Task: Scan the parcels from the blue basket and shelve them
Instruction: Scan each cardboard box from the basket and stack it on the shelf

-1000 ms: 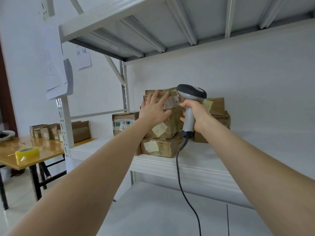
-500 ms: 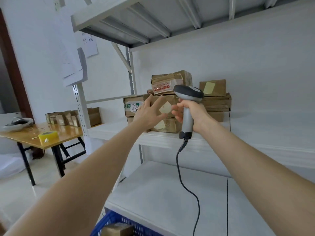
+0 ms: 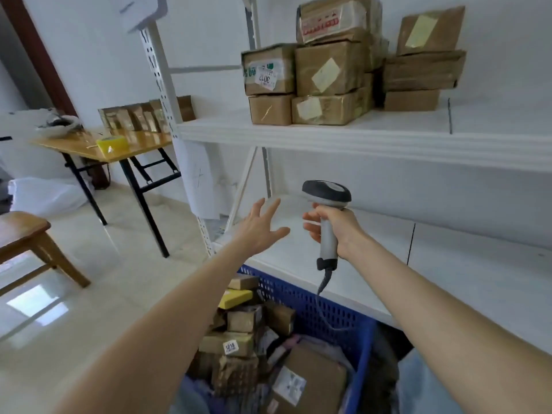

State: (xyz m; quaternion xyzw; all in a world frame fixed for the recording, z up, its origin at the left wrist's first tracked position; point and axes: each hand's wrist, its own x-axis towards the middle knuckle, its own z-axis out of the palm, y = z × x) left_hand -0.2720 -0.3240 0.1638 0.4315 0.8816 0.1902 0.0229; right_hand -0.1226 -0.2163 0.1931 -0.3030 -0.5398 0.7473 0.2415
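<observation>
wooden table (image 3: 86,150) | yellow tape roll (image 3: 112,144) on top | wooden stool (image 3: 21,227) at left

One view only: head-worn, wide-angle. Looks forward and somewhat down, close to the shelf (image 3: 328,138), which fills the upper right. Basket (image 3: 313,306) low at centre, near the bottom edge; table (image 3: 143,144) farther off at left.

Left hand (image 3: 259,231) splayed, empty; right hand (image 3: 342,228) grips scanner (image 3: 328,248).

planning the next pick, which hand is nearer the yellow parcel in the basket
Left. The left hand, open and empty, hovers above the yellow parcel; the right hand is farther right, gripping the scanner.
</observation>
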